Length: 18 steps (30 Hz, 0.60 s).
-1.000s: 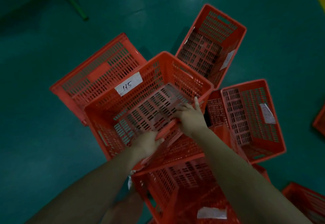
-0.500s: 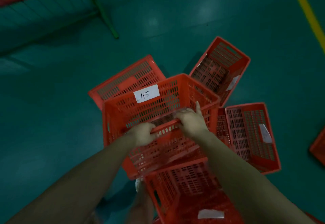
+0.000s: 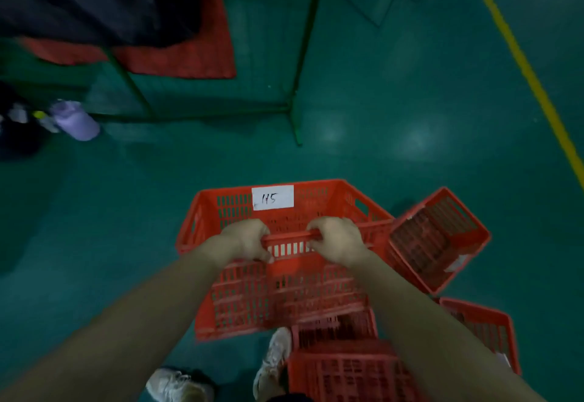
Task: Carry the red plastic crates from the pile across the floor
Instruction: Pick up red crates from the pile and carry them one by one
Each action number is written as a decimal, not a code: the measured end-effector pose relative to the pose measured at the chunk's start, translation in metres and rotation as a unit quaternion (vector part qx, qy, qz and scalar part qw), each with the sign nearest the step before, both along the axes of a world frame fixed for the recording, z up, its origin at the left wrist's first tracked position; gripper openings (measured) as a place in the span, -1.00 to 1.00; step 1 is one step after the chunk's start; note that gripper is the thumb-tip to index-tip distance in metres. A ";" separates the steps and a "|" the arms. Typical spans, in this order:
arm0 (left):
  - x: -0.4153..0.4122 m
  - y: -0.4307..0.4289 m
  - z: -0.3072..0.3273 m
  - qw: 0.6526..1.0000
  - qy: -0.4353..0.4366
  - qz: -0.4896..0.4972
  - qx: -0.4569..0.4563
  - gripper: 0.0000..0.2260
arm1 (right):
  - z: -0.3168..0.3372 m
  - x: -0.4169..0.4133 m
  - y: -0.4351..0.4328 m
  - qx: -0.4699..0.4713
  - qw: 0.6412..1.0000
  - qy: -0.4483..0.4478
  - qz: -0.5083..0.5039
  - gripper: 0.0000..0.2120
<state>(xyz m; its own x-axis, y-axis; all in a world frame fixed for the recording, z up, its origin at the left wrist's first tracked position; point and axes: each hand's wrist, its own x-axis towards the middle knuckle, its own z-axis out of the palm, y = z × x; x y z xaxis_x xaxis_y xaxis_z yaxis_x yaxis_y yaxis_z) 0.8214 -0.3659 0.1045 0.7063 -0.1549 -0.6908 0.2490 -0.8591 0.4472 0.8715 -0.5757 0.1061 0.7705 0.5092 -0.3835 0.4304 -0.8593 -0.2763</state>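
Hands sit close together: left hand (image 3: 245,240) and right hand (image 3: 339,240) both curl over the near rim of the red slotted plastic crate labelled 115 (image 3: 284,294), held tilted before the body, other red pile crates (image 3: 439,240) just right of the right hand. So narrow a hold could let it twist loose, I judge, or clip the white shoe (image 3: 275,357) beneath them.

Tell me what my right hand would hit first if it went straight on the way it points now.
Probably the far slatted wall of the red plastic crate whose near rim the right hand grips, near its white paper label; depth is hard to judge.
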 end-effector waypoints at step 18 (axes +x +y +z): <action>-0.243 0.374 0.151 0.982 -0.061 0.172 0.038 -0.76 | 0.123 -0.141 0.436 -0.050 0.935 0.146 0.318 -0.46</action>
